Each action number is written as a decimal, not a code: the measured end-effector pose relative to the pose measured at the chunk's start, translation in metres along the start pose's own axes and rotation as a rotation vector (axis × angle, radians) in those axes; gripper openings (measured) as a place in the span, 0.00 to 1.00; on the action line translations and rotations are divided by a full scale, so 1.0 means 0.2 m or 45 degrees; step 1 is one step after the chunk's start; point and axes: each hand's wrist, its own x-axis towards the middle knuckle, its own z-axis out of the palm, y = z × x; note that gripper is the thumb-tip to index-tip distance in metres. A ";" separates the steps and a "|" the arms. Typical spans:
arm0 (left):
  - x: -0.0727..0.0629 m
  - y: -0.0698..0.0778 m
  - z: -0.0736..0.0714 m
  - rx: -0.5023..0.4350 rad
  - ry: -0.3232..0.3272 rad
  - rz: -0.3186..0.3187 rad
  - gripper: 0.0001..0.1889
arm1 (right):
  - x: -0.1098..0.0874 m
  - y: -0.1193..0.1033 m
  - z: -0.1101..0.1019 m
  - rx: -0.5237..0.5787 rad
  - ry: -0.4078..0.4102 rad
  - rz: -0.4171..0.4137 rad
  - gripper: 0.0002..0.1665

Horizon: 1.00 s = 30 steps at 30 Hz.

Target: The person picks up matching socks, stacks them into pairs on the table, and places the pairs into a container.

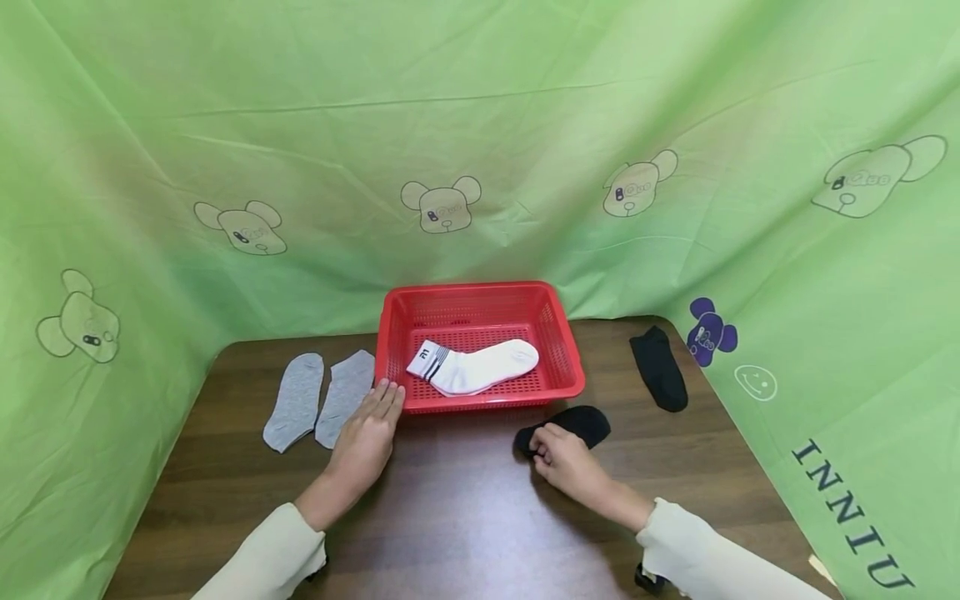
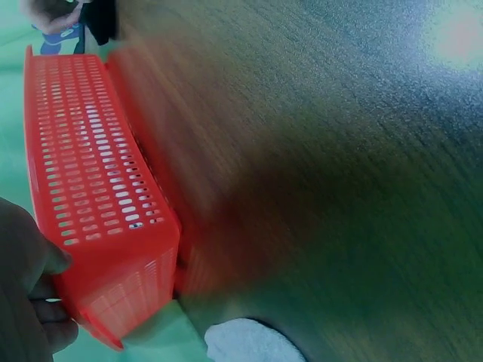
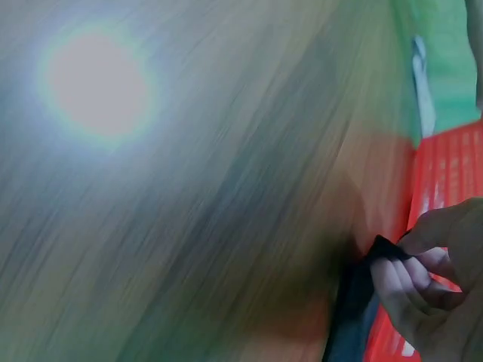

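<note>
A red plastic basket stands at the back of the table with a pair of white striped socks lying inside. My left hand holds its front left corner, thumb and fingers on either side of the corner in the left wrist view. Just in front of the basket's right end lies a black sock. The right hand pinches its left end between thumb and fingers, and in the right wrist view that black edge is drawn up to a point.
Two grey socks lie side by side to the left of the basket. Another black sock is near the table's back right corner. Green printed cloth hangs behind and along both sides of the wooden table.
</note>
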 end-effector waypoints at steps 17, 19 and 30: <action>0.05 0.33 0.00 -0.543 0.038 0.082 0.09 | 0.01 0.06 -0.10 -0.159 0.036 0.182 0.10; 0.08 0.41 0.03 -0.656 -0.128 -0.099 0.07 | -0.01 0.11 -0.12 -0.205 0.033 0.240 0.11; 0.25 0.64 0.21 -0.768 -0.465 -0.457 0.18 | -0.06 0.30 -0.15 -0.133 -0.072 0.378 0.13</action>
